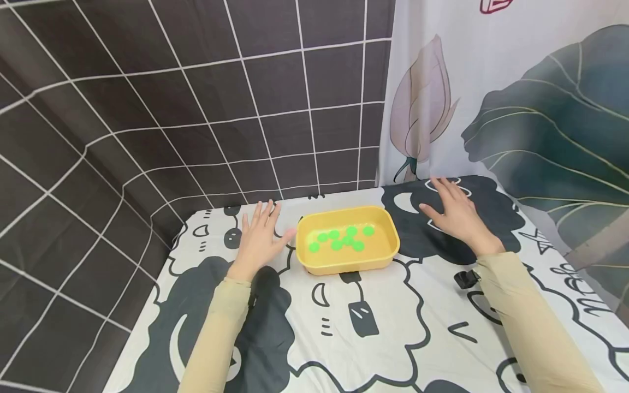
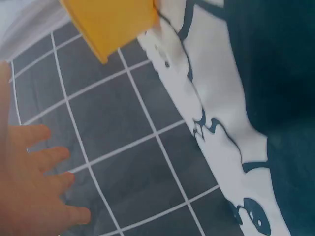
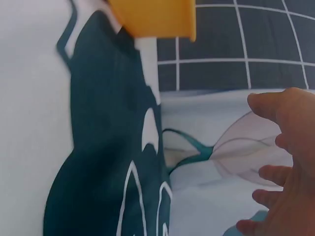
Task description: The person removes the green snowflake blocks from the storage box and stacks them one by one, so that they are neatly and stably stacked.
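Note:
A yellow plastic basin rests on the patterned cloth between my hands. Several flat, bright green round pieces lie scattered over its bottom. My left hand is spread with straight fingers just left of the basin, its thumb close to the rim; whether they touch I cannot tell. To the right, my right hand hovers with fingers extended, well apart from the basin. Neither hand holds anything. Both wrist views show a hand, the left and the right, with part of the basin at the top.
A white cloth with dark cartoon sheep covers the surface. Behind it hangs a dark curtain with a white grid. At the right is a pale curtain with a flower and large leaves. A small black device sits at the right wrist.

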Tool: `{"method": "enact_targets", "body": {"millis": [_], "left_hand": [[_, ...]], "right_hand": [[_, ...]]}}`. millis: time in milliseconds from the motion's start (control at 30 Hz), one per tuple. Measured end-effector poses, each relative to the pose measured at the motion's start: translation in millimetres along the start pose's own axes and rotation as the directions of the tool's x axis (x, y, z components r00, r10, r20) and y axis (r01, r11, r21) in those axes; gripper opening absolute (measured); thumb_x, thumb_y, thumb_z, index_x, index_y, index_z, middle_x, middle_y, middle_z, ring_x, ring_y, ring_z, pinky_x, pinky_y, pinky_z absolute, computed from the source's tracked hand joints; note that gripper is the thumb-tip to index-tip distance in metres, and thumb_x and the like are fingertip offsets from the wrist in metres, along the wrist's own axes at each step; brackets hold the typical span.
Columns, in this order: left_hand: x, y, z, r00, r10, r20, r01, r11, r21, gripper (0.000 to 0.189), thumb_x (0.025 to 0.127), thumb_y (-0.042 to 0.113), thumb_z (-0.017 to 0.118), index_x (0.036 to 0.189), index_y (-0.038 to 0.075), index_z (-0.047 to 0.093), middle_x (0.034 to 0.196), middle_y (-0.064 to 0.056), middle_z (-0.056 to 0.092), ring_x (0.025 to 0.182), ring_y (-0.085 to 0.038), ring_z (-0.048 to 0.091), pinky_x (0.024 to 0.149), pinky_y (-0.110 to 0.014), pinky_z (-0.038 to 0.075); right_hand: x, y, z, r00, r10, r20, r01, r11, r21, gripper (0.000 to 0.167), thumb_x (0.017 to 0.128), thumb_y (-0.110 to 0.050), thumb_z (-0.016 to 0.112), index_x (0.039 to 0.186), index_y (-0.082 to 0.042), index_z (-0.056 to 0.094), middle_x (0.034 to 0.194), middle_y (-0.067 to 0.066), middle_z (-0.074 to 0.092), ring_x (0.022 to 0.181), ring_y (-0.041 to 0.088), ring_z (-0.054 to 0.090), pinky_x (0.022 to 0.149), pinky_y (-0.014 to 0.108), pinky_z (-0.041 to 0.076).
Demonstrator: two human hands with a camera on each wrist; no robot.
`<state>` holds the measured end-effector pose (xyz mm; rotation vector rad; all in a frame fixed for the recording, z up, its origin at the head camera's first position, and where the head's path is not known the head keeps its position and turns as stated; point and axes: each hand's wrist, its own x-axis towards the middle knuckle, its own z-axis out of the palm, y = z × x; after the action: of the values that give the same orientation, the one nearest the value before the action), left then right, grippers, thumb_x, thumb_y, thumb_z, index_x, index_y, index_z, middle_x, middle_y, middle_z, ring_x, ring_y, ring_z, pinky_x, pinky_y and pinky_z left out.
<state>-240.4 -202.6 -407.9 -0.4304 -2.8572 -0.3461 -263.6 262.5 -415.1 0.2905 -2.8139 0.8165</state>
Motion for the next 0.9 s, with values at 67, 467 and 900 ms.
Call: {"method": "enact_targets", "body": {"millis": [67, 467, 900], "left_hand": [[-1.9, 1.9, 5.0, 0.999, 0.028, 0.017, -0.028, 1.0, -0.003, 0.087, 0.097, 0.066, 0.047, 0.159, 0.009, 0.03, 0.165, -0.014, 0.024, 0.155, -0.032, 0.007, 0.12, -0.061, -0.002], [-17.1, 14.0, 31.5, 0.979, 0.159, 0.128, -0.164, 0.986, 0.029, 0.092, 0.096, 0.068, 0.047, 0.159, 0.004, 0.028, 0.164, -0.013, 0.027, 0.153, -0.031, 0.017, 0.122, -0.058, 0.009], [-19.0, 14.1, 41.0, 0.968, 0.191, 0.164, -0.194, 0.981, 0.0, 0.091, 0.097, 0.068, 0.045, 0.158, 0.002, 0.029, 0.163, -0.013, 0.028, 0.152, -0.03, 0.022, 0.121, -0.055, 0.019]], "right_hand": [[4.4, -6, 0, 1.0, -0.008, 0.002, 0.008, 1.0, 0.024, 0.08, 0.101, -0.039, 0.06, 0.161, -0.006, 0.018, 0.162, 0.031, 0.016, 0.147, 0.054, 0.013, 0.11, 0.077, 0.012], [36.1, -51, 12, 0.996, -0.077, 0.055, 0.07, 0.991, 0.117, 0.072, 0.102, -0.031, 0.06, 0.159, -0.004, 0.026, 0.158, 0.028, 0.031, 0.136, 0.052, 0.04, 0.106, 0.068, 0.036], [71.1, -94, 44, 0.947, -0.18, 0.267, 0.107, 0.958, 0.266, 0.053, 0.102, -0.024, 0.06, 0.149, -0.003, 0.046, 0.137, 0.023, 0.058, 0.126, 0.039, 0.055, 0.104, 0.053, 0.046]]}}
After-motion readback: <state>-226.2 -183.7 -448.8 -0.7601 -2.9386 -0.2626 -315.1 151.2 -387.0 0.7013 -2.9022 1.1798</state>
